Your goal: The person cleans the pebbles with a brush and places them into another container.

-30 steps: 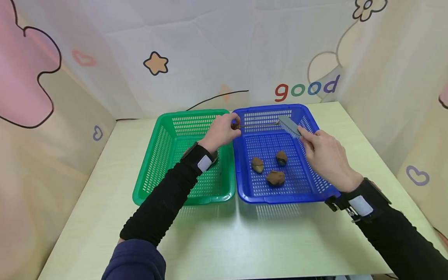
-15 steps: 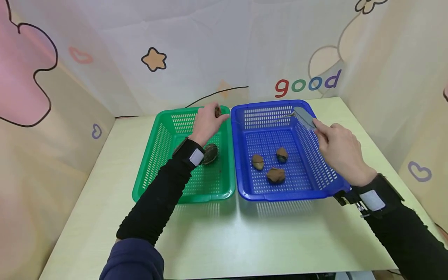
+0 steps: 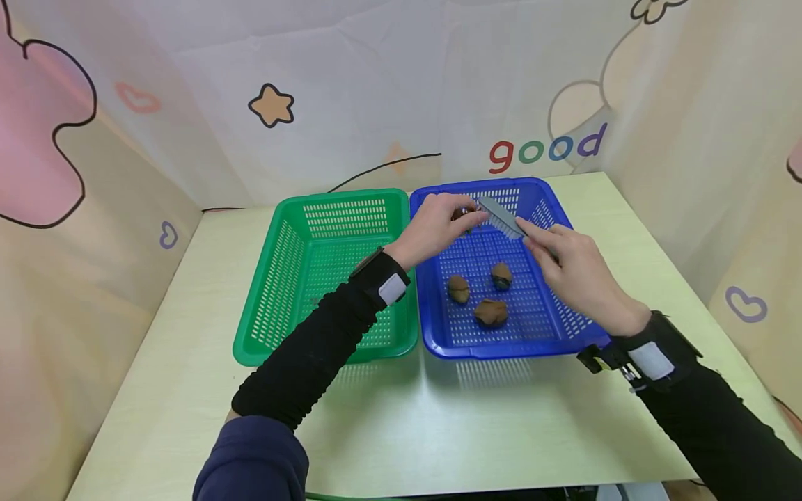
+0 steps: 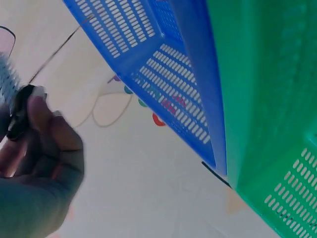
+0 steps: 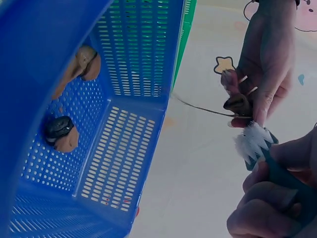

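My left hand (image 3: 435,226) is over the back left of the blue basket (image 3: 432,341), pinching a small dark clam-like shell (image 5: 239,105) smeared with brown. A thin brown strand (image 5: 203,107) trails from it in the right wrist view. My right hand (image 3: 573,268) grips a grey-blue brush (image 3: 501,217) by its handle. The white bristles (image 5: 253,141) are right at the shell and the left fingertips. Below, in the basket, lie a mud-capped shell (image 3: 459,289), another dark shell with brown mud (image 3: 501,276) and a brown muddy lump (image 3: 491,314).
A green basket (image 3: 250,348) stands against the blue one on its left; my left forearm crosses over it and hides part of its inside. Both stand on a pale table (image 3: 438,431). A printed curtain (image 3: 370,90) hangs behind and at both sides.
My left hand swung left over the green basket, then back right over the blue one with the shell. The brush went right, then back left to the shell. The dark shell in green is now hidden.
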### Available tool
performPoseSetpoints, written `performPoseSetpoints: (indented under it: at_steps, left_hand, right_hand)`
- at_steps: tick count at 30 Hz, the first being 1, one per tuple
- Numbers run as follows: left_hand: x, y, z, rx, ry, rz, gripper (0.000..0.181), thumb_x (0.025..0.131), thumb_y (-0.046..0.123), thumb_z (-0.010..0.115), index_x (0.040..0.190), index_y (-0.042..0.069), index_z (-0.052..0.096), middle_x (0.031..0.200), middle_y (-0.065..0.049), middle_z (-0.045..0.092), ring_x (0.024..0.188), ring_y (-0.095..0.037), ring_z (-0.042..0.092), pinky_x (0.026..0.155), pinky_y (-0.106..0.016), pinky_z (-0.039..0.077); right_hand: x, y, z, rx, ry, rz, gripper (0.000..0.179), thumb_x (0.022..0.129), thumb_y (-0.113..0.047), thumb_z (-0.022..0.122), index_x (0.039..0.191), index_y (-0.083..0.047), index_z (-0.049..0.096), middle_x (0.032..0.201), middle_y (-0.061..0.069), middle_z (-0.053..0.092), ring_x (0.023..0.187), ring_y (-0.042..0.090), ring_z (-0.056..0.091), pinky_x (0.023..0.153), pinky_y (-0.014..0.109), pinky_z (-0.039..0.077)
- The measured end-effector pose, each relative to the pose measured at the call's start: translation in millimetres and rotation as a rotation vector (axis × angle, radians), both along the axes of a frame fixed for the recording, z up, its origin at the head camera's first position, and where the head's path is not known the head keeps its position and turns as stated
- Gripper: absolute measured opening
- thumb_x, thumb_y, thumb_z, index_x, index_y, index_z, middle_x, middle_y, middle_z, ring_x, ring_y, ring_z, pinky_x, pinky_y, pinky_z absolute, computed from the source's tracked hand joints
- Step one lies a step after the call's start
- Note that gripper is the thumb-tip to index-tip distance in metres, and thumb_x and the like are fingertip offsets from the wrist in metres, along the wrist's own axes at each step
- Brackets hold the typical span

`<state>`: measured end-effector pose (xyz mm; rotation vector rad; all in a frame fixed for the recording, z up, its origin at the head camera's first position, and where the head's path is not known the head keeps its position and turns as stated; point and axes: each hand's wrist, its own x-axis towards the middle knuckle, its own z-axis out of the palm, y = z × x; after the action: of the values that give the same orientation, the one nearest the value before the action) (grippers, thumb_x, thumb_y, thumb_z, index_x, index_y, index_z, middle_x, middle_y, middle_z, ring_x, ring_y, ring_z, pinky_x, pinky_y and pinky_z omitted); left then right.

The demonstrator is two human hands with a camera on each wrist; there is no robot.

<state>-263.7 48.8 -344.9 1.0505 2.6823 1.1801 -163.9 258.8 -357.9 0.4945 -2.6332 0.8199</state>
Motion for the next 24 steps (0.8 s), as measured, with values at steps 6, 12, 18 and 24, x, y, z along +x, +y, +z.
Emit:
performPoseSetpoints:
  at_steps: [6,12,18,24]
  left_hand:
    - [-2.4,-1.6,-4.9,0.032,0.026,-0.070,0.021,0.099,0.017,0.055,0.090,0.007,0.070,0.072,-0.006,0.064,0.067,-0.018,0.060,0.062,-0.020,0.042]
    - [0.9,-8.1,-2.1,0.070,0.018,-0.131,0.020,0.098,0.015,0.056,0.089,0.007,0.072,0.076,-0.007,0.069,0.069,-0.017,0.063,0.062,-0.019,0.045]
    - [6.7,-8.0,6.5,0.088,0.106,-0.145,0.018,0.098,0.013,0.054,0.097,0.006,0.070,0.077,-0.007,0.066,0.069,-0.016,0.060,0.066,-0.021,0.045]
    - [-0.8,-4.6,-0.9,-0.072,0.022,0.022,0.028,0.096,0.011,0.054,0.123,0.005,0.058,0.093,-0.009,0.071,0.079,-0.016,0.066,0.068,-0.021,0.045]
  right_hand:
    - [3.0,2,-0.7,0.011,0.006,-0.005,0.039,0.096,-0.007,0.057,0.135,-0.005,0.056,0.074,0.010,0.055,0.063,0.016,0.042,0.051,0.020,0.033]
    - [3.3,2,4.7,0.086,-0.011,-0.093,0.038,0.097,-0.010,0.055,0.134,-0.004,0.056,0.068,0.010,0.049,0.060,0.019,0.041,0.048,0.025,0.032]
    - [-3.0,12,0.6,0.123,-0.059,-0.214,0.037,0.097,-0.011,0.054,0.133,-0.002,0.055,0.063,0.011,0.046,0.056,0.020,0.039,0.045,0.026,0.029]
    - [-2.4,14,-1.4,0.112,-0.069,-0.228,0.038,0.098,-0.012,0.053,0.134,-0.003,0.055,0.065,0.013,0.048,0.056,0.021,0.040,0.045,0.026,0.031]
